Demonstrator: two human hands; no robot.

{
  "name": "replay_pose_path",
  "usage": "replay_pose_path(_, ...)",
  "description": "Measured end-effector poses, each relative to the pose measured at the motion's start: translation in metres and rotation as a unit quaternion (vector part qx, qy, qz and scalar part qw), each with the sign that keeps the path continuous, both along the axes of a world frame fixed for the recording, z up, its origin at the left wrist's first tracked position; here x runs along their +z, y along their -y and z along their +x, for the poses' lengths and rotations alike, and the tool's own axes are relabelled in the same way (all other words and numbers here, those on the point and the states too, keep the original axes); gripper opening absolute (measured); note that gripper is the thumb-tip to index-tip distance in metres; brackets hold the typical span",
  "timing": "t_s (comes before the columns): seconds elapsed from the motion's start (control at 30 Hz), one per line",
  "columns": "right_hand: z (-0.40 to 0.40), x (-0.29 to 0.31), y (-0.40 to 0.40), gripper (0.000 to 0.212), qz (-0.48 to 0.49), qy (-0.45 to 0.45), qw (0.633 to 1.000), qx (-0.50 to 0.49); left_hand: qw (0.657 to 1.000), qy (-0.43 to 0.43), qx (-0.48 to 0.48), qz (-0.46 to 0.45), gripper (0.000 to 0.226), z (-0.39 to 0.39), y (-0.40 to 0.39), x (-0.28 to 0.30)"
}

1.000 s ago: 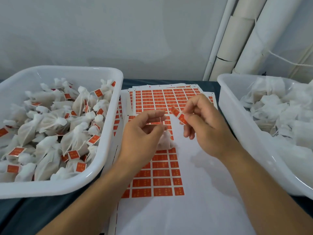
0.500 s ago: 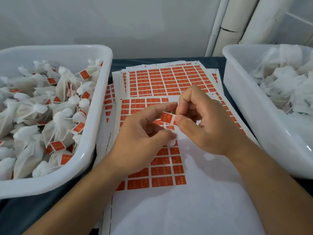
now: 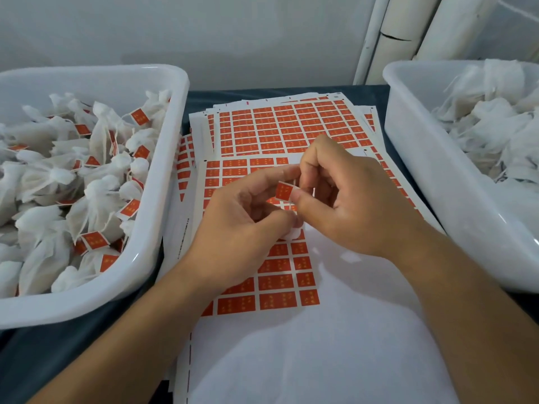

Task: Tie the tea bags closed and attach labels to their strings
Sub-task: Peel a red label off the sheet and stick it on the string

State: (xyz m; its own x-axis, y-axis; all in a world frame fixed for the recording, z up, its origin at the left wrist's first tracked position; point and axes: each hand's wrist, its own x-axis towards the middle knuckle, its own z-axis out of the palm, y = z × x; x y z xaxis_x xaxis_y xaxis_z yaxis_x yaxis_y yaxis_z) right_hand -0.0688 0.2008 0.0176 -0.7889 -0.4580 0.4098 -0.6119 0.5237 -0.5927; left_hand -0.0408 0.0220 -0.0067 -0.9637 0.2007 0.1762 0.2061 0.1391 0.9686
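change: both hands have closed together since a second ago — right hand [image 3: 347,199] and left hand [image 3: 248,217] now pinch one label [image 3: 284,191]; meaning: label likely being folded onto the string

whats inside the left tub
The left tub holds a heap of tied white tea bags, many with orange labels on their strings. The heap covers the tub's bottom, so nothing lower down can be seen.

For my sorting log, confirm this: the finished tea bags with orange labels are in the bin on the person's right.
Wrong side. The head view shows the labelled tea bags in the left bin; the right bin holds bags with no labels visible.
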Motion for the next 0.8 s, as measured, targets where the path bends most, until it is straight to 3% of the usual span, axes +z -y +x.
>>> replay_pose_path(0.33,-0.0019,0.0015,0.0023,0.038,0.046,0.005,0.993,-0.110,0.998,0.024,0.036,0.051,0.037,0.0025,-0.0036,0.0004)
replay_pose_path(0.43,-0.0021,0.0016,0.0028,0.041,0.022,0.018,0.994,-0.104,0.997,0.021,0.042,0.058,0.034,0.0031,-0.0037,0.0024)
replay_pose_path(0.6,-0.0029,-0.0008,0.0020,0.019,-0.039,0.075,0.994,-0.070,0.998,0.001,0.058,0.039,0.030,0.0041,-0.0043,0.0036)
replay_pose_path(0.8,-0.0023,-0.0003,0.0034,0.012,-0.068,0.088,0.993,-0.050,0.997,-0.017,0.071,0.014,0.031,0.0044,-0.0034,0.0043)
